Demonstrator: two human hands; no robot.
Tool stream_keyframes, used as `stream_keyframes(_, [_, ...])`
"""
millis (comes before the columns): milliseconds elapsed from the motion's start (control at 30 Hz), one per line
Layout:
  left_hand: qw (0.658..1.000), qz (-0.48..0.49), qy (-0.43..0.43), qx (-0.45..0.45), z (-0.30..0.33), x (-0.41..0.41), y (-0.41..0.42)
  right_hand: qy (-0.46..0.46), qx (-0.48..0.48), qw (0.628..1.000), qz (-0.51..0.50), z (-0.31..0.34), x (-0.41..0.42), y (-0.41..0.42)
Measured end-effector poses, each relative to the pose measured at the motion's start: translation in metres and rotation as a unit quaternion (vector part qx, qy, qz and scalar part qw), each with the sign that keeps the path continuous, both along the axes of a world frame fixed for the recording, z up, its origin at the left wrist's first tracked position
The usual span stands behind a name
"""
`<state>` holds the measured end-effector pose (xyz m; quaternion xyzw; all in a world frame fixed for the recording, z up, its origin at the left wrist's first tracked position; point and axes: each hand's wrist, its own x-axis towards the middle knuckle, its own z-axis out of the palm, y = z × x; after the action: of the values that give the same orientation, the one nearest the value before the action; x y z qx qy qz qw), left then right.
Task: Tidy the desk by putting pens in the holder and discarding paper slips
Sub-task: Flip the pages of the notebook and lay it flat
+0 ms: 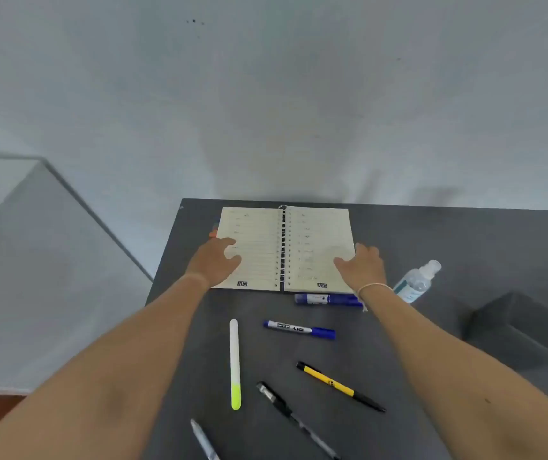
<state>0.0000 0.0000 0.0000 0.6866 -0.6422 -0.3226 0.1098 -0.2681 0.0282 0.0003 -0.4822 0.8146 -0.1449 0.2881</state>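
Under both hands: open notebook (284, 249) | left hand (217, 260), right hand (362, 267) flat, holding nothing | step: likely closing it | next: gather pens nearer the wrists.

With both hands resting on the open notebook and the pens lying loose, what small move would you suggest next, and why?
Probably lift the right hand off the open notebook and pick up the blue marker lying just below it. Both hands, the left hand included, lie flat and hold nothing, and six writing tools lie loose on the desk. No holder is clearly in view.
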Motion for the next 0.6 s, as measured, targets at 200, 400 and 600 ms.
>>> stream_keyframes(200, [0.999,0.006,-0.030,0.023,-0.011,-0.001,-0.003,-0.005,0.041,0.998,-0.053,-0.009,-0.003,-0.004])
stream_keyframes(400, [0.998,-0.003,-0.054,0.027,-0.014,0.000,-0.005,-0.040,0.038,0.996,-0.066,-0.013,-0.002,-0.004])
stream_keyframes(600, [0.998,0.002,-0.060,0.029,-0.015,-0.002,-0.005,-0.032,0.021,0.997,-0.061,-0.010,0.002,-0.003])
